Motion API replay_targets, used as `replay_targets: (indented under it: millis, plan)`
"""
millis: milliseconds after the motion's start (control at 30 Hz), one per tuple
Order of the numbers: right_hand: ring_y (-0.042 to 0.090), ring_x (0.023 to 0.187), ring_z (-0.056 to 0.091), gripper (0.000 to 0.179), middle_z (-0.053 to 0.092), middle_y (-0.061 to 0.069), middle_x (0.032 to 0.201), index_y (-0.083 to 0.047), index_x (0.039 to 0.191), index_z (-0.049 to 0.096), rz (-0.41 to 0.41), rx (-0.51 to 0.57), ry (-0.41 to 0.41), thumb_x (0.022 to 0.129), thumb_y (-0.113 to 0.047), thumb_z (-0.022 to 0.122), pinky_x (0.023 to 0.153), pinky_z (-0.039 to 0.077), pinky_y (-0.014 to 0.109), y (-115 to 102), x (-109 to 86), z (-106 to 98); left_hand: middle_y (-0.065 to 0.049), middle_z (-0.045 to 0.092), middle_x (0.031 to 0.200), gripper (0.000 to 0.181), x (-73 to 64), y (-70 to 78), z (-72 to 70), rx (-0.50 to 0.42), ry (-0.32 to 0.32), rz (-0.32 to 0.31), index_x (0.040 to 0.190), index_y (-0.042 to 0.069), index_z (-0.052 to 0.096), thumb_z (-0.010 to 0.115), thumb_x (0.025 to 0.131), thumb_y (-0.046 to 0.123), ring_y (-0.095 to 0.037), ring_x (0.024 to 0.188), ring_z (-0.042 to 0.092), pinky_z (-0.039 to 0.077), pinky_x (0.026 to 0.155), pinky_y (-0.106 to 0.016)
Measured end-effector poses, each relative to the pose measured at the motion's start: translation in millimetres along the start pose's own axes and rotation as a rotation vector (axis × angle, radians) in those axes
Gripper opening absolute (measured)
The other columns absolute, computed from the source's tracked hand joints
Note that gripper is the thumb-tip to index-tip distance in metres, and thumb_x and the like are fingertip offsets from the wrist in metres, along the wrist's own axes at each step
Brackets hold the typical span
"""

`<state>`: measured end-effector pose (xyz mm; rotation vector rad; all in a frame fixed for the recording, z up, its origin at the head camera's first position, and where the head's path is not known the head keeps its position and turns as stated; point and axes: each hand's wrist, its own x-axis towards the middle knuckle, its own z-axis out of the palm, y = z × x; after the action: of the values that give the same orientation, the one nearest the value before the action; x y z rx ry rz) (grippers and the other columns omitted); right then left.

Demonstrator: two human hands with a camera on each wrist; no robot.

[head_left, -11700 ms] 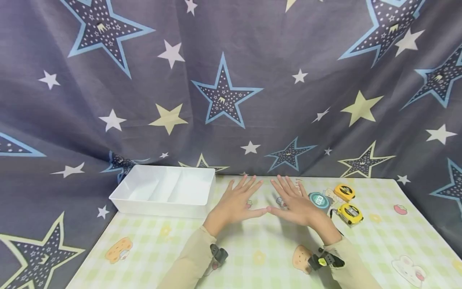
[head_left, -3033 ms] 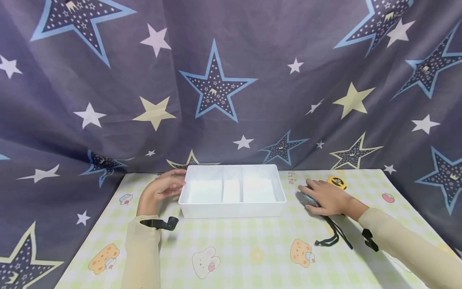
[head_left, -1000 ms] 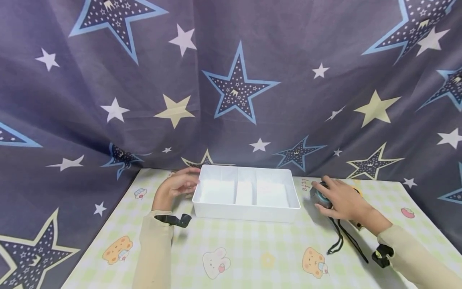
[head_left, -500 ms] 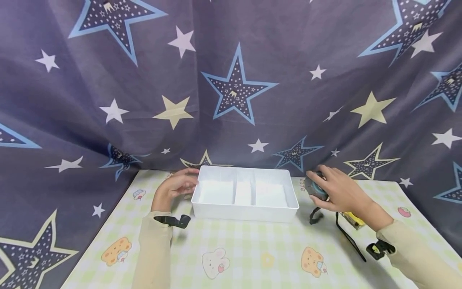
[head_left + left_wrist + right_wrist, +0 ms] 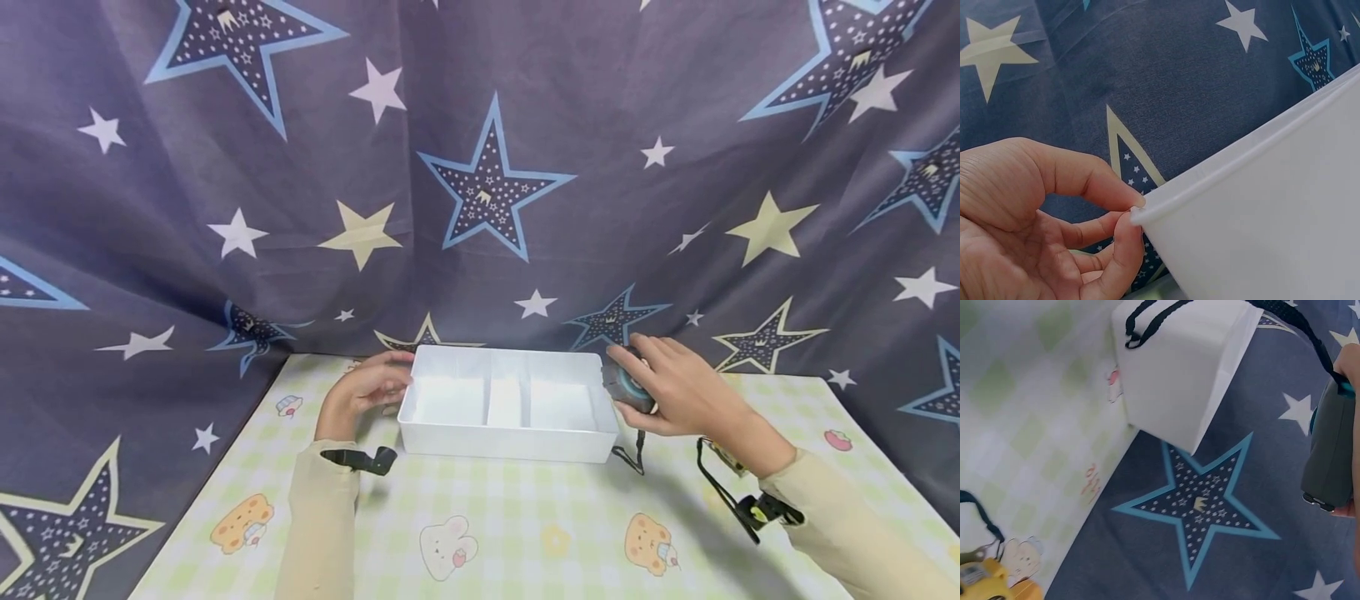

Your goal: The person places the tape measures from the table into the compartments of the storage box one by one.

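The right hand (image 5: 678,387) has its fingers curled round a grey-and-teal tape measure (image 5: 624,387), held up off the table just beside the tray's right end. Seen from the wrist, the casing shows edge-on, its long axis near upright and a metal fitting at the lower end. A black strap (image 5: 640,451) dangles beneath those fingers. The left hand (image 5: 1054,212) pinches a rim corner of the white tray (image 5: 510,443), which stretches lengthwise between both hands, its right rim just left of the right fingers. A yellow tape measure (image 5: 985,584) lies behind the right fingers, mostly hidden by the forearm from above.
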<state>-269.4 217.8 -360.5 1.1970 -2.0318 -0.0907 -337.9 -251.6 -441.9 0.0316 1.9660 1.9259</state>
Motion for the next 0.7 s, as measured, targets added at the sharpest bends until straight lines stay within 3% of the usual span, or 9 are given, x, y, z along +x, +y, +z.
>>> replay_targets:
  millis: [467,700]
  plan:
    - [0.031,0.073,0.057,0.07,0.059,0.022,0.108,-0.002,0.13,0.06,-0.011,-0.005,0.038,0.098,-0.06,0.038,0.066,0.054,0.047,3,32.6,-6,0.005,0.067,0.086,0.062,-0.7,-1.4,-1.1,0.004,0.011,0.003,0.148,-0.002,0.036,0.059,0.09,-0.003,0.0,0.066,0.06,0.056,0.072,-0.02]
    - [0.029,0.067,0.052,0.069,0.059,0.023,0.107,-0.003,0.131,0.06,-0.017,-0.006,0.067,0.098,-0.06,0.04,0.062,0.051,0.047,4,50.3,-11,0.008,0.064,0.077,0.063,-2.7,-0.3,-0.6,0.014,0.01,0.005,0.148,-0.001,0.036,0.059,0.09,-0.003,0.003,0.053,0.048,0.055,0.075,-0.023]
